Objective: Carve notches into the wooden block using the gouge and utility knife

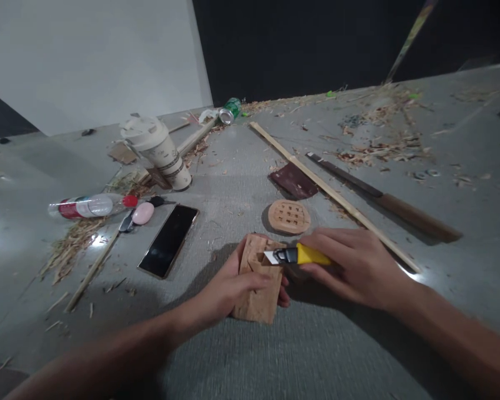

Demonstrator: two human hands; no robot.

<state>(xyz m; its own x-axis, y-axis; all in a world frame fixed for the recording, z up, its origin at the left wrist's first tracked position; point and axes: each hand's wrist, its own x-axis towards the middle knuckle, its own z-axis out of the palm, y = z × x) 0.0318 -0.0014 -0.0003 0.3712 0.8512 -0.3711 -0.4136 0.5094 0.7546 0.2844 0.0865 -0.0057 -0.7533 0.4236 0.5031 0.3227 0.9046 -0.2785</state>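
Note:
My left hand [237, 286] grips a rectangular wooden block [256, 305], thumb across its upper face and fingers curled beneath its right side. A notch is cut into the block's upper part. My right hand [354, 264] is closed around a yellow utility knife [312, 254]. Its short blade points left and lies over the notch; whether it touches the wood I cannot tell. Just beyond the block rests a round wooden piece [289, 216] with several square holes. Behind that is a dark red sheet of sandpaper or similar material [294, 180].
A phone [169, 240], a plastic bottle [94, 206] and a lidded paper cup [160, 153] stand or lie to the left. At right are a long wooden strip [329, 191] and a wood-handled flat tool [383, 197]. A green can [230, 111] and wood shavings [383, 153] lie farther back.

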